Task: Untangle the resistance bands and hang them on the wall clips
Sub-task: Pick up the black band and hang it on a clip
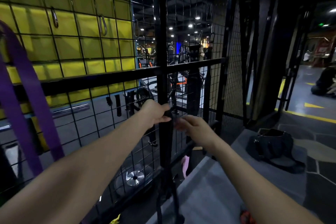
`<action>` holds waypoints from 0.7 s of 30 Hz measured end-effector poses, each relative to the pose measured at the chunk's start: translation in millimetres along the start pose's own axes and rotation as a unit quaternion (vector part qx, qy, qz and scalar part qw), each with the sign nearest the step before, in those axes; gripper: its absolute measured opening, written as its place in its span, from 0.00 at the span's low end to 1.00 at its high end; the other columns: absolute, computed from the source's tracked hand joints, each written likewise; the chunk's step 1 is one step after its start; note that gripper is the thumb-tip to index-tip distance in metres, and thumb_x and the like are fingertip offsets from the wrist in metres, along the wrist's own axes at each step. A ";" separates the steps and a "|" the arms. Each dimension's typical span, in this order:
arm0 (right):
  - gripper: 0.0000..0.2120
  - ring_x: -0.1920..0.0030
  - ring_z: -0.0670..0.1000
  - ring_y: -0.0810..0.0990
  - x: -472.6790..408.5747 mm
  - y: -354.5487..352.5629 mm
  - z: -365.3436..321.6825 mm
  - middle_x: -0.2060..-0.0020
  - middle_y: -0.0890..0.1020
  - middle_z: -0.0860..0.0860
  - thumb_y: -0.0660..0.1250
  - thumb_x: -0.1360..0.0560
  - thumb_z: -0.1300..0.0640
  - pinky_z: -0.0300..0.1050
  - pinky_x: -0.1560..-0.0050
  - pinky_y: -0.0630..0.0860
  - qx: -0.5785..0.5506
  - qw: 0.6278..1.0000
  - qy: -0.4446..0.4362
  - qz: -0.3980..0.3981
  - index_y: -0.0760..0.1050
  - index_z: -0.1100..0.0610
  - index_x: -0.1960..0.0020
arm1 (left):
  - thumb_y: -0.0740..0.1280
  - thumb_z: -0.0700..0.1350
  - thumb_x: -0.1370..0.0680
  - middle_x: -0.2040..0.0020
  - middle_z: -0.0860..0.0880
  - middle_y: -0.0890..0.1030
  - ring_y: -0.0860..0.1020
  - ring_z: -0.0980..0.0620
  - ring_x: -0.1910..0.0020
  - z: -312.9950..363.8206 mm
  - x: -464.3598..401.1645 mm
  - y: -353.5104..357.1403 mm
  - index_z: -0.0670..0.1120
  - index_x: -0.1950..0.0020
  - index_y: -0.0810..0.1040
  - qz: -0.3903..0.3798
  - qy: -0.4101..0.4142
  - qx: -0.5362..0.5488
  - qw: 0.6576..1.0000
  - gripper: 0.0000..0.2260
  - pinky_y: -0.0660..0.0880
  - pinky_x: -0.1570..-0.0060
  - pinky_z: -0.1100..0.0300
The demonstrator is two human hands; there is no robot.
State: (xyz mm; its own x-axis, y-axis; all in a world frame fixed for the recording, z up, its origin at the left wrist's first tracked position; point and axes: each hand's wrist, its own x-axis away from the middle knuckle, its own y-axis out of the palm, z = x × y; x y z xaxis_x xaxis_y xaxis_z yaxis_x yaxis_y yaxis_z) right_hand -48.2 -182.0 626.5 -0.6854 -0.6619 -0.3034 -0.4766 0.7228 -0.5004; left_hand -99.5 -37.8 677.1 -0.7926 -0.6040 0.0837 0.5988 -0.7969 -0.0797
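Item: black wire-mesh grid wall (101, 96) with its thick black upright post (162, 42), taken as landmark; all places given from that post.

My left hand (154, 112) at the post, about mid-height; fingers curled round the top of a flat black resistance band (169, 143), gripping it against the post; the band hangs straight down along the post to the bottom edge of view.

My right hand (195, 127) just right of the post; fingertips bent toward the same band near its top; blurred, so I cannot tell whether they pinch it.

Wide purple resistance band (27, 87): far left of the post, hanging in a loop on the mesh.

Two silver metal clips (54, 17) (103, 24): upper left of the post, hooked on the mesh, bare.

Dark fabric bag (271, 145): well right of the post, on the grey floor.
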 end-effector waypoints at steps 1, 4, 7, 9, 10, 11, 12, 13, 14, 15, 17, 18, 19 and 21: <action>0.11 0.59 0.45 0.76 -2.6 6.1 -7.6 0.58 0.79 0.51 0.59 0.20 0.57 0.37 0.56 0.72 -0.050 0.999 -0.013 -0.003 0.76 0.62 0.47 | 0.66 0.39 0.23 0.56 0.43 0.79 0.80 0.55 0.76 1.3 0.8 1.0 0.35 0.46 0.74 0.006 0.000 0.013 1.000 0.10 0.81 0.66 0.62; 0.07 0.57 0.48 0.77 -14.9 16.3 -12.8 0.59 0.78 0.50 0.66 0.24 0.58 0.39 0.56 0.72 -0.043 0.999 -0.030 0.014 0.75 0.61 0.49 | 0.66 0.38 0.23 0.54 0.42 0.76 0.78 0.51 0.69 5.6 2.1 -4.6 0.35 0.45 0.73 0.025 -0.014 0.062 0.998 0.10 0.76 0.78 0.66; 0.16 0.50 0.51 0.79 -29.8 26.8 -11.9 0.53 0.79 0.50 0.71 0.28 0.58 0.44 0.48 0.76 -0.006 0.999 -0.026 0.018 0.73 0.60 0.43 | 0.65 0.38 0.23 0.58 0.42 0.75 0.76 0.51 0.67 12.7 6.2 -13.2 0.36 0.55 0.73 0.011 -0.033 0.079 0.996 0.05 0.76 0.78 0.66; 0.14 0.54 0.50 0.79 -37.8 32.3 -21.3 0.56 0.79 0.50 0.71 0.28 0.59 0.42 0.52 0.75 0.005 0.998 -0.064 0.022 0.74 0.61 0.44 | 0.65 0.38 0.23 0.58 0.42 0.75 0.76 0.50 0.67 18.3 7.0 -20.5 0.36 0.54 0.73 0.006 -0.033 0.074 0.997 0.05 0.77 0.77 0.65; 0.11 0.58 0.48 0.78 -42.1 33.4 -26.4 0.60 0.78 0.49 0.70 0.27 0.58 0.37 0.57 0.74 0.017 0.996 -0.083 0.021 0.74 0.61 0.47 | 0.66 0.38 0.23 0.58 0.42 0.75 0.77 0.50 0.66 21.6 7.6 -25.8 0.35 0.51 0.73 0.005 -0.029 0.071 0.997 0.06 0.78 0.76 0.65; 0.09 0.61 0.46 0.76 -47.2 33.0 -31.5 0.63 0.77 0.47 0.69 0.26 0.58 0.32 0.62 0.71 0.028 0.995 -0.096 0.019 0.75 0.61 0.49 | 0.66 0.39 0.23 0.58 0.42 0.75 0.77 0.50 0.67 24.4 6.9 -31.7 0.35 0.47 0.72 0.008 -0.022 0.065 0.998 0.09 0.78 0.75 0.65; 0.08 0.65 0.44 0.74 -52.6 31.9 -40.6 0.66 0.75 0.45 0.69 0.26 0.57 0.30 0.66 0.68 0.035 0.994 -0.107 0.015 0.75 0.60 0.51 | 0.67 0.39 0.24 0.58 0.42 0.75 0.77 0.50 0.67 28.5 4.5 -40.7 0.35 0.45 0.72 0.015 -0.010 0.059 0.998 0.11 0.78 0.74 0.65; 0.07 0.67 0.41 0.72 -56.9 28.2 -47.5 0.68 0.74 0.44 0.68 0.26 0.57 0.29 0.68 0.67 0.037 0.992 -0.119 0.010 0.74 0.59 0.53 | 0.67 0.40 0.23 0.59 0.43 0.75 0.78 0.50 0.69 32.9 5.3 -46.1 0.37 0.45 0.72 0.016 -0.003 0.059 0.998 0.11 0.78 0.74 0.65; 0.06 0.69 0.41 0.72 -62.7 24.6 -56.0 0.69 0.74 0.45 0.68 0.25 0.56 0.31 0.68 0.67 0.041 0.990 -0.136 0.008 0.74 0.59 0.55 | 0.67 0.42 0.23 0.60 0.44 0.75 0.78 0.51 0.71 38.3 6.2 -52.3 0.39 0.47 0.72 0.011 0.001 0.064 0.998 0.09 0.78 0.73 0.65; 0.05 0.68 0.42 0.72 -70.8 23.0 -65.2 0.68 0.75 0.46 0.67 0.25 0.56 0.35 0.66 0.68 0.048 0.987 -0.153 0.011 0.75 0.58 0.56 | 0.66 0.43 0.23 0.61 0.44 0.75 0.77 0.52 0.72 44.4 7.2 -60.1 0.41 0.50 0.73 -0.001 0.004 0.079 0.997 0.07 0.77 0.73 0.65; 0.04 0.65 0.47 0.72 -88.1 21.9 -85.7 0.66 0.76 0.50 0.67 0.25 0.58 0.40 0.63 0.68 0.037 0.984 -0.171 0.019 0.74 0.58 0.58 | 0.66 0.47 0.23 0.62 0.45 0.76 0.75 0.53 0.70 57.5 9.4 -75.4 0.41 0.54 0.74 -0.035 0.012 0.115 0.993 0.09 0.77 0.70 0.66; 0.06 0.65 0.47 0.72 -95.9 22.0 -96.3 0.67 0.76 0.50 0.67 0.25 0.59 0.41 0.63 0.68 0.011 0.985 -0.172 0.018 0.73 0.57 0.60 | 0.66 0.49 0.24 0.63 0.46 0.76 0.74 0.53 0.67 63.6 10.1 -83.9 0.42 0.55 0.74 -0.058 0.023 0.107 0.992 0.10 0.76 0.67 0.66; 0.08 0.66 0.47 0.71 -103.6 22.1 -106.3 0.68 0.75 0.50 0.66 0.24 0.60 0.40 0.64 0.67 -0.018 0.985 -0.173 0.020 0.72 0.56 0.62 | 0.67 0.51 0.25 0.63 0.48 0.76 0.73 0.55 0.66 68.6 10.3 -93.5 0.43 0.55 0.75 -0.079 0.040 0.066 0.994 0.10 0.75 0.65 0.65; 0.09 0.67 0.47 0.72 -117.0 20.7 -123.6 0.69 0.75 0.50 0.66 0.24 0.61 0.41 0.65 0.68 -0.055 0.983 -0.176 0.025 0.71 0.55 0.63 | 0.68 0.53 0.26 0.63 0.51 0.74 0.69 0.56 0.65 76.4 8.8 -110.8 0.46 0.52 0.76 -0.099 0.085 -0.084 0.988 0.11 0.68 0.64 0.64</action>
State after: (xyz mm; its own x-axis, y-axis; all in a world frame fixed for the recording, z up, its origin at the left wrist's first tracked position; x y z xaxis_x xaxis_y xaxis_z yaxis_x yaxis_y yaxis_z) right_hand -45.9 -65.1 751.9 -0.4864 -0.6384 -0.5966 -0.5171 0.7607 -0.3923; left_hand -164.0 44.2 762.6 -0.9087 -0.4140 -0.0531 0.4139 -0.8771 -0.2437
